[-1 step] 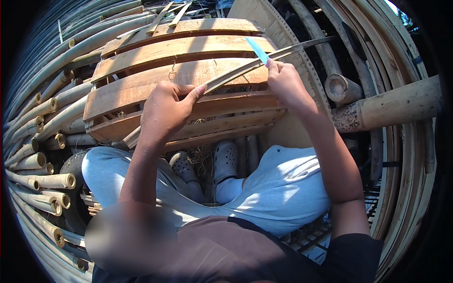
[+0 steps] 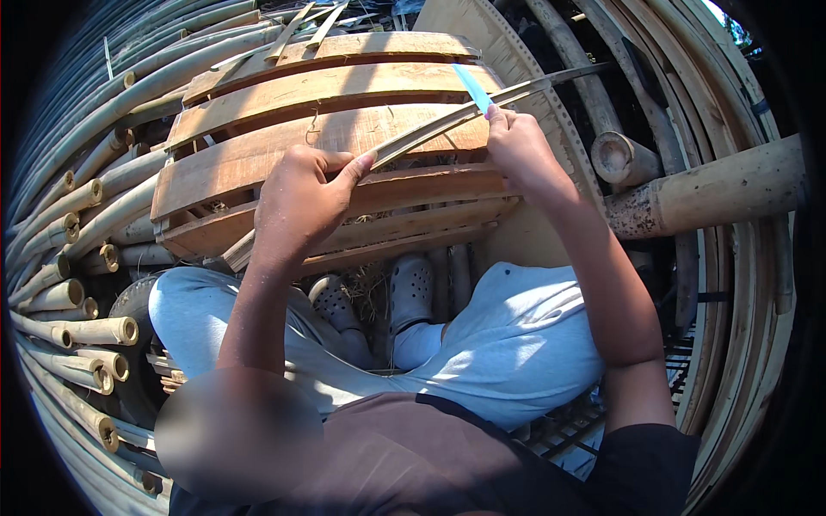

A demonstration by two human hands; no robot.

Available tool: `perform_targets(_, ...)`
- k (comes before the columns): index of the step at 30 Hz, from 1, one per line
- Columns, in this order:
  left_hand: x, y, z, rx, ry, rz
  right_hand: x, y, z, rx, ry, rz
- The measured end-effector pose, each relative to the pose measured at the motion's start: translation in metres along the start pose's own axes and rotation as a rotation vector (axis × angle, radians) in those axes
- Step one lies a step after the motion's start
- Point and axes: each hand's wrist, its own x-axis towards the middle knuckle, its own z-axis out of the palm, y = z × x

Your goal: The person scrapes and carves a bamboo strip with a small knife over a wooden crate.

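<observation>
A long split bamboo strip (image 2: 428,134) slants across a slatted wooden crate (image 2: 232,176), its far end reaching up to the right. My left hand (image 2: 301,193) is closed around the strip, thumb and forefinger pinching it from above. The strip's near end comes out below that hand, next to my forearm. My right hand (image 2: 521,144) grips a knife (image 2: 471,87); its handle is mostly hidden in my fingers. The blade looks pale blue, points up and to the left, and lies across the strip.
Cut bamboo poles (image 2: 77,193) are stacked on the left. A thick bamboo pole (image 2: 714,193) juts in from the right, beside long wooden slats (image 2: 731,344). A plywood panel (image 2: 551,142) stands at the crate's right end. My clog-shod feet (image 2: 411,292) rest below the crate.
The knife's tip has shifted slightly up and to the right. My left hand keeps its hold on the bamboo strip.
</observation>
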Motion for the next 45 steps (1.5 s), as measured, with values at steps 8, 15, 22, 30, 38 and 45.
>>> perform_targets(8,-0.001,-0.001,0.001,0.027,-0.001,-0.013,-0.004,-0.015,-0.001,-0.131,0.039,-0.054)
perform_targets(15,-0.003,-0.004,0.002,0.039,0.034,0.022,-0.011,-0.014,0.009,-0.181,-0.029,-0.109)
perform_targets(22,-0.01,0.012,-0.001,0.141,-0.012,0.023,-0.027,-0.019,0.02,-0.206,-0.078,-0.136)
perform_targets(30,-0.009,0.01,0.002,0.13,0.007,0.022,-0.031,-0.019,0.024,-0.116,-0.158,-0.1)
perform_targets(38,-0.013,0.013,0.005,0.172,0.061,0.092,-0.039,-0.023,0.02,-0.1,-0.185,-0.091)
perform_targets(45,-0.014,0.018,0.005,0.214,0.053,0.087,-0.048,-0.003,0.041,-0.138,-0.096,-0.319)
